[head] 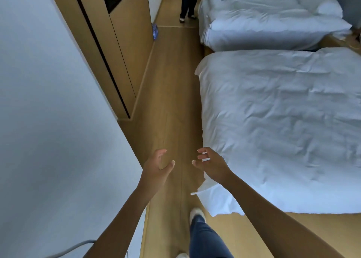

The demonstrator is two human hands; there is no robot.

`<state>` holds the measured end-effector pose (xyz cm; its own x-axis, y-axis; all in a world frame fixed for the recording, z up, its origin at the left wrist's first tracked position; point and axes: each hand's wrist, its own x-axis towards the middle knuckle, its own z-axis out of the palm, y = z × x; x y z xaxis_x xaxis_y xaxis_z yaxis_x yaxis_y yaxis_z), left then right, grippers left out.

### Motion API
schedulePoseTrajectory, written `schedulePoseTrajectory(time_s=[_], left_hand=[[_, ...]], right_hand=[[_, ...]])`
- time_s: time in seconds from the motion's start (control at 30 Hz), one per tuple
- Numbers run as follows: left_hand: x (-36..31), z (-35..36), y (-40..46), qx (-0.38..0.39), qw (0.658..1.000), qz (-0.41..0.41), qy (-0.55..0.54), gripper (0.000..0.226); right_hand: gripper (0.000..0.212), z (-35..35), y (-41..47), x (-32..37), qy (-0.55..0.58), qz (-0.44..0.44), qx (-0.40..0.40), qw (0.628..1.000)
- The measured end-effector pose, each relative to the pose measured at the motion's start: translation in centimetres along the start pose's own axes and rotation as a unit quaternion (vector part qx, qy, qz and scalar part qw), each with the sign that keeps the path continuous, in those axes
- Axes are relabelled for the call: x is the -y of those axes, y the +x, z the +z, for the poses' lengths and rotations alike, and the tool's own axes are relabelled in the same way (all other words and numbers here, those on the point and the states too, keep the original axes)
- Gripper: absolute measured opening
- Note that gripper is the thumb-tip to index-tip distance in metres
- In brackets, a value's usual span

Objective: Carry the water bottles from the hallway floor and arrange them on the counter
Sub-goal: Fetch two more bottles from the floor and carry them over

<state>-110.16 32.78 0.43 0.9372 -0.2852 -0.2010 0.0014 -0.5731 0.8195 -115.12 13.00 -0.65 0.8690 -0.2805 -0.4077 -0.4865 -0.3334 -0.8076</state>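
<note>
Far down the wooden floor (172, 77), beside the cabinet (132, 42), lies one blue pack of water bottles (154, 31), label unreadable, while left hand (156, 166) and right hand (212, 165) hover loosely spread, holding nothing, near two white beds (283, 121).

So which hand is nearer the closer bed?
Right. The right hand hovers open right at the near bed's corner; the left hand is open further off, nearer the wall.
</note>
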Motion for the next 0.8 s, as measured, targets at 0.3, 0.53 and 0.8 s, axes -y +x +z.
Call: schedulePoseTrajectory(time_s=[0.3,0.53,0.8], left_hand=[[-3.8,0.5,21.5,-0.018,1.0,-0.021,-0.003,0.05],[-9.1,-1.1,37.4,-0.054,0.997,-0.051,-0.022,0.046],[-11.7,-2.2,54.0,-0.04,0.997,-0.05,-0.042,0.047]], right_hand=[[0.049,-6.0,21.3,5.9,0.002,-0.013,0.018,1.0],[0.049,-11.6,36.3,12.7,-0.023,-0.018,0.036,0.999],[0.053,-15.3,51.6,18.0,-0.043,-0.01,0.036,0.998]])
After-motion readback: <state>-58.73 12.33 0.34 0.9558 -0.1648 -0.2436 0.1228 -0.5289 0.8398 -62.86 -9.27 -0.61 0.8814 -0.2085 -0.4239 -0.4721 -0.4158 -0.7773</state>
